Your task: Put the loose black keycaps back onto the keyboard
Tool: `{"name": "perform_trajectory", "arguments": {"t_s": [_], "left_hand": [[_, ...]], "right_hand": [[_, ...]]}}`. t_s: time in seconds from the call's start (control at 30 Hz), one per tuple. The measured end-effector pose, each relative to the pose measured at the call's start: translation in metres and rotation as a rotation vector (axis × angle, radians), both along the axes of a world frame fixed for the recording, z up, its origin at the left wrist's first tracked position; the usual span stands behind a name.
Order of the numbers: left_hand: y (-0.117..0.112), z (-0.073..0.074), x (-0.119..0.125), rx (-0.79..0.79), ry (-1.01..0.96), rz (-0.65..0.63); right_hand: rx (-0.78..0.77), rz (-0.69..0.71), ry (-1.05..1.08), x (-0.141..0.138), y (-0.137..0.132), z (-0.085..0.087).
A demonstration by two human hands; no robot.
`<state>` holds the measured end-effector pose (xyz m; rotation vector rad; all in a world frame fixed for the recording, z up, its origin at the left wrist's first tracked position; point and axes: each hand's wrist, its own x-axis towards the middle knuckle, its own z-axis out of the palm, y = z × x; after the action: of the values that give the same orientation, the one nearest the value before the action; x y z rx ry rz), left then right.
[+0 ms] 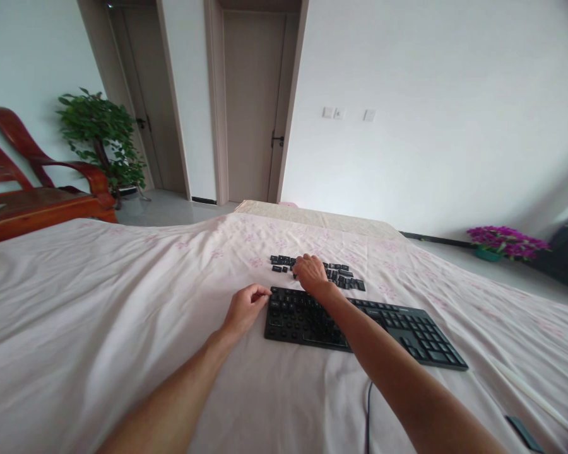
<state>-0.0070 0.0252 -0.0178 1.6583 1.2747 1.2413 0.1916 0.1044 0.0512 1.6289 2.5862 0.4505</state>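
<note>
A black keyboard (322,341) lies on the bedspread with many keycaps off its left part, where bare key posts show. My left hand (247,307) is at its upper left corner, thumb and fingers closed together on the edge. Beyond the keyboard, loose black keycaps (345,273) are spread in rough rows. Over the left half of those rows, my right hand (311,272) reaches down with curled fingers. Its fingertips are among the keycaps, and what they hold, if anything, is hidden. My right forearm crosses above the keyboard and covers part of it.
The pale flowered bedspread (180,277) is wrinkled all around. A dark cable (368,416) runs toward me from under my right forearm. A flat dark object (524,433) lies at lower right. Farther off are a wooden chair (47,205), a green plant (97,129) and purple flowers (504,239).
</note>
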Motion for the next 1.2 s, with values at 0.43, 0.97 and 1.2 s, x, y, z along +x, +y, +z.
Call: {"name": "perform_trajectory", "arguments": {"t_s": [0.43, 0.97, 1.2], "left_hand": [[-0.002, 0.003, 0.000, -0.010, -0.016, -0.001], [-0.001, 0.003, 0.000, 0.003, 0.011, 0.008], [-0.001, 0.004, 0.000, 0.000, 0.019, 0.014]], "right_hand": [[-0.073, 0.001, 0.016, -0.004, -0.010, 0.004], [-0.219, -0.063, 0.194, 0.000, -0.006, -0.002], [-0.222, -0.051, 0.246, 0.003, -0.007, -0.010]]}}
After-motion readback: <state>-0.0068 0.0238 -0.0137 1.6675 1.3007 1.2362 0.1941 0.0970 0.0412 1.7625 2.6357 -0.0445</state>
